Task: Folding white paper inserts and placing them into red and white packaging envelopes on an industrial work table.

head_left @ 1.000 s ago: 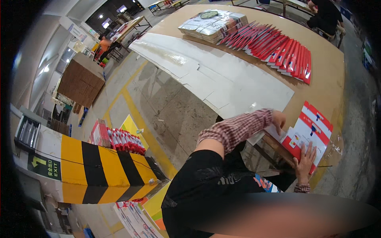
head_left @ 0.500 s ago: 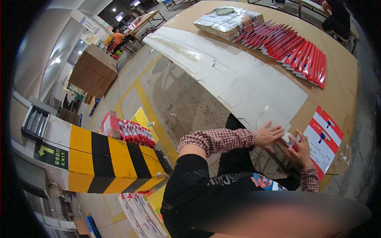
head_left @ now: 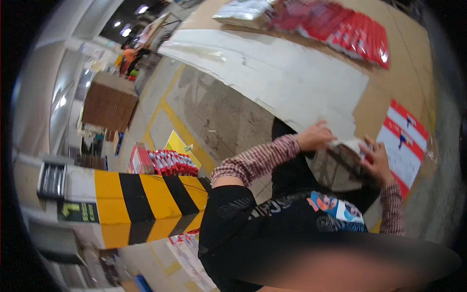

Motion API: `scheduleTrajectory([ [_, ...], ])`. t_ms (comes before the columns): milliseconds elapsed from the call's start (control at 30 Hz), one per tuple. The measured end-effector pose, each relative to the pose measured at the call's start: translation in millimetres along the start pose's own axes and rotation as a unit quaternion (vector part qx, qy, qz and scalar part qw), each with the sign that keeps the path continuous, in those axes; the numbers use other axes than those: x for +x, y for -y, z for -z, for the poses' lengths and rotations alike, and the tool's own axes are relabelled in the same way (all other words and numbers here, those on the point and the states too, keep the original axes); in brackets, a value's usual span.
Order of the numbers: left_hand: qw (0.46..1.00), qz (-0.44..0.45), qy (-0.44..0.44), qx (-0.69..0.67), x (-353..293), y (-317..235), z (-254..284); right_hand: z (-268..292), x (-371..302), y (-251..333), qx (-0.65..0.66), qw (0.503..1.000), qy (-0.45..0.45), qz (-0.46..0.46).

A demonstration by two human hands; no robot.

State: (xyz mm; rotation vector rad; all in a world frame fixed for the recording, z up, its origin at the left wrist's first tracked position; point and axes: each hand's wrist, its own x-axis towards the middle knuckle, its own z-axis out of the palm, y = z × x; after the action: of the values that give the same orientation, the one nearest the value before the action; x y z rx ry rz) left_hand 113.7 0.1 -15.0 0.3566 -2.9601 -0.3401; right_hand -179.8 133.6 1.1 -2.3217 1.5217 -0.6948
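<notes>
At the near edge of the table [head_left: 389, 82], my two hands are at either end of a whitish card piece [head_left: 348, 144]. My left hand [head_left: 314, 136] is closed, with its fingertips on the left end of that piece. The fingers of my right hand [head_left: 377, 158] are bent around its right end and slightly blurred. Whether the piece is loose or part of the large white sheet [head_left: 292, 82] behind it, I cannot tell. Just right of my right hand lies a flat red-and-white printed carton [head_left: 401, 146] with a blue tool pictured on it.
A fanned row of red-and-white flat packs [head_left: 340, 31] lies on the far side, beside a wrapped bundle [head_left: 243, 12]. To the left are a yellow-and-black striped block [head_left: 146, 197], more red-and-white packs [head_left: 170, 161] and stacked brown cardboard [head_left: 109, 104]. A person in orange [head_left: 128, 56] sits far off.
My left hand has gone from lying flat on the white sheet to closing at the card piece. The hands have moved slightly apart, and the view has shifted, so the table appears higher.
</notes>
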Motion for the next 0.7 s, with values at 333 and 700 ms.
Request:
scheduleTrajectory([
  [333, 0.787, 0.374, -0.446, -0.206, 30, -36, -18, 3, 3, 2, 0.071, 0.995, -0.021, -0.068],
  [700, 0.735, 0.356, -0.351, -0.458, 60, -35, -20, 0, -6, 3, 0.052, 0.997, -0.045, -0.044],
])
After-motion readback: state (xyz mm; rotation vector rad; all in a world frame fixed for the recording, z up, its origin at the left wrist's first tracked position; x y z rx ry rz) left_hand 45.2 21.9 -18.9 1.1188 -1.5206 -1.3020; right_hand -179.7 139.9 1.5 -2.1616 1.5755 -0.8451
